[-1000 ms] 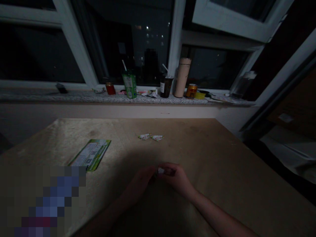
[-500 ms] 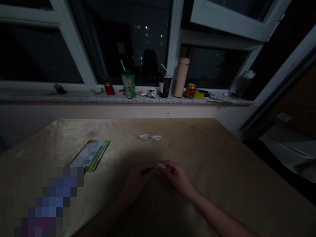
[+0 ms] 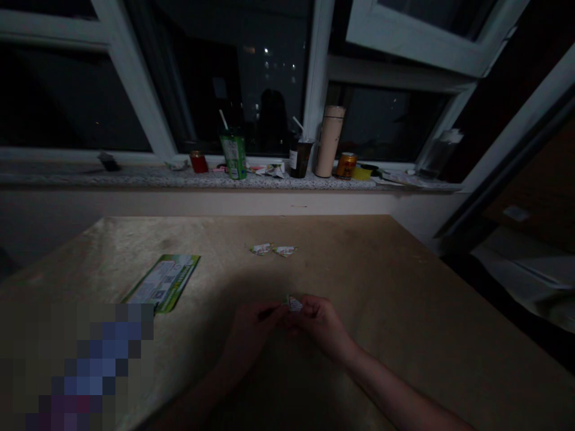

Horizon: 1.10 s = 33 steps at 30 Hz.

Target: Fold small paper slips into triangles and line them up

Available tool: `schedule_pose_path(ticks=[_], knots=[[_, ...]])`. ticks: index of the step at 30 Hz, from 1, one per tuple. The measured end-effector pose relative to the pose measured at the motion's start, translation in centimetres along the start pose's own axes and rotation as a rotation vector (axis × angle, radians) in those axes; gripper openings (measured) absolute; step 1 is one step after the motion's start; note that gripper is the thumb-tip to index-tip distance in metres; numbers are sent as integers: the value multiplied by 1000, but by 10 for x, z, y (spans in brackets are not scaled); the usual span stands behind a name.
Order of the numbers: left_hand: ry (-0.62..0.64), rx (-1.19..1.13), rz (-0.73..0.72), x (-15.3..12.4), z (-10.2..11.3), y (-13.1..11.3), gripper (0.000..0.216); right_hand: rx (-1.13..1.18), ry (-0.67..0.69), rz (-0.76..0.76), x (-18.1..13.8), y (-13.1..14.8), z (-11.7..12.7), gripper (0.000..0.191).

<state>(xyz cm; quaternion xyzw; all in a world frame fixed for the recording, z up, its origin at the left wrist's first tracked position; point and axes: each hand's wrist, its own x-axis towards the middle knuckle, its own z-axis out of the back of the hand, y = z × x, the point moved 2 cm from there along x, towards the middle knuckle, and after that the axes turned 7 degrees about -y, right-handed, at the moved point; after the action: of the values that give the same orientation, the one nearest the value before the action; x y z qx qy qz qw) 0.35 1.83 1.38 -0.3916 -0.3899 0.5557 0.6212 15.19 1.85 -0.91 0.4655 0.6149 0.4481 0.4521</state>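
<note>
A small white and green folded packet [image 3: 294,304], roughly triangular, is pinched between my two hands over the table [image 3: 359,263]. The fingers of my left hand [image 3: 256,323] close on its left side. On its right side, the fingertips of my right hand [image 3: 321,317] hold it. Farther back lie two similar triangular packets, the left packet [image 3: 261,249] close beside the right packet [image 3: 284,251]. A flat green and white printed package [image 3: 164,282] rests on the table to the left. Dim light hides the fine detail of the packet.
Along the stone windowsill [image 3: 179,178] stand a green cup [image 3: 234,155] with a straw, a dark cup [image 3: 299,158], a tall pink flask [image 3: 330,142], an orange can [image 3: 346,166] and a red jar [image 3: 198,161]. A blurred-out patch covers the lower left.
The held packet has shifted slightly in the fingers and more of its printed face shows. Both hands stay nearly in place. The packets on the table have not moved.
</note>
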Motion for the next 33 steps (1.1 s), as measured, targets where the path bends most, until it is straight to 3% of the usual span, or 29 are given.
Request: schedule_pose_path(ticks=[4, 9, 14, 22, 28, 33], knots=[[20, -27, 7, 5, 0, 6, 26, 44, -23, -25, 3, -6, 2, 44], [66, -78, -7, 7, 0, 10, 26, -20, 42, -5, 8, 0, 8, 41], [110, -135, -5, 2, -2, 13, 35, -87, -24, 51, 9, 5, 12, 39], [68, -17, 101, 1, -2, 13, 35, -95, -82, 21, 9, -7, 7, 40], [80, -48, 128, 3, -1, 9, 28, -157, -95, 5, 7, -8, 3, 40], [81, -99, 153, 1, 1, 9, 29, -229, -140, 79, 4, -5, 3, 33]])
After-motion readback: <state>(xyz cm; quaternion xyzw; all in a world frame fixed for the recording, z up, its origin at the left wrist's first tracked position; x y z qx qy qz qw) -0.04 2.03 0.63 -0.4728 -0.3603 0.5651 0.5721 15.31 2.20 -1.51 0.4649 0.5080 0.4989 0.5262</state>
